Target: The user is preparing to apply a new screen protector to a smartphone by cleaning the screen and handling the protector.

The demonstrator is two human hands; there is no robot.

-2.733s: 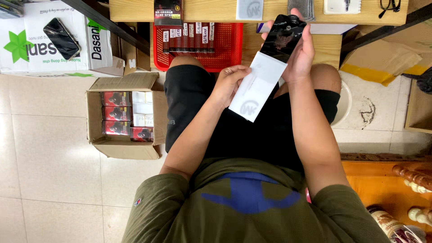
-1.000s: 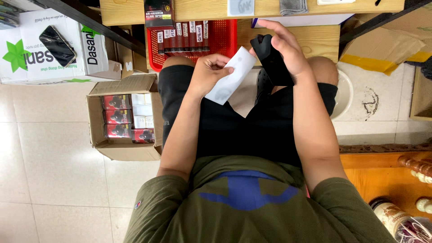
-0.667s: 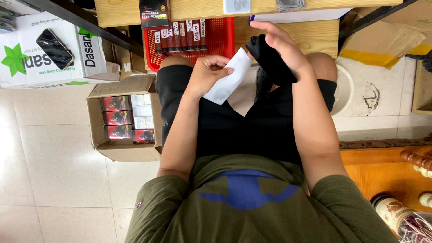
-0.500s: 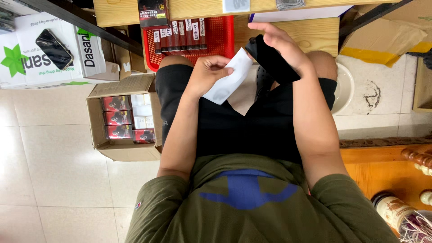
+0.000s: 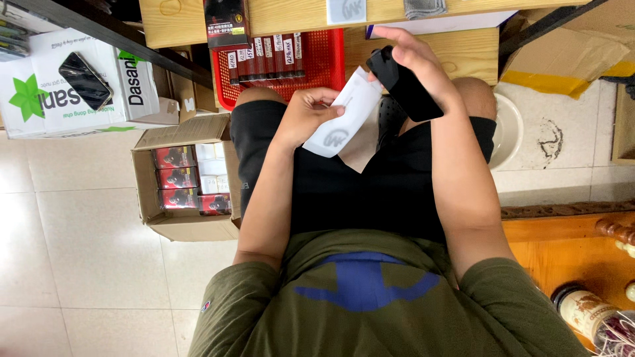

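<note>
Working from the far side outward of the left hand, we are noting a white carton (image 5: 79, 92) lying on the floor well apart from that hand, with a black phone (image 5: 84, 80) resting on its top. Nearer, just outward of the left forearm, we are finding an open cardboard box (image 5: 182, 178) holding red-and-black packs beside white ones. Ahead of the left hand, a red basket (image 5: 317, 59) is sitting under a wooden shelf (image 5: 297, 16), with a row of dark red packs standing in it. The left hand (image 5: 305, 119) is closing on a white paper sleeve (image 5: 344, 112), thumb on top and fingers beneath, holding it over the lap at a tilt. The sleeve's upper end is reaching up to the black device (image 5: 405, 84), and we cannot tell whether the two are touching. The right hand (image 5: 423, 66) is gripping that black device from above, fingers curled over its far edge, just beside the left hand and slightly ahead of it. Outward of the right forearm, a pale round basin (image 5: 509, 129) is sitting on the tiled floor, and close to the right elbow a brown bottle (image 5: 585, 311) is lying on an orange wooden surface (image 5: 549, 251).
</note>
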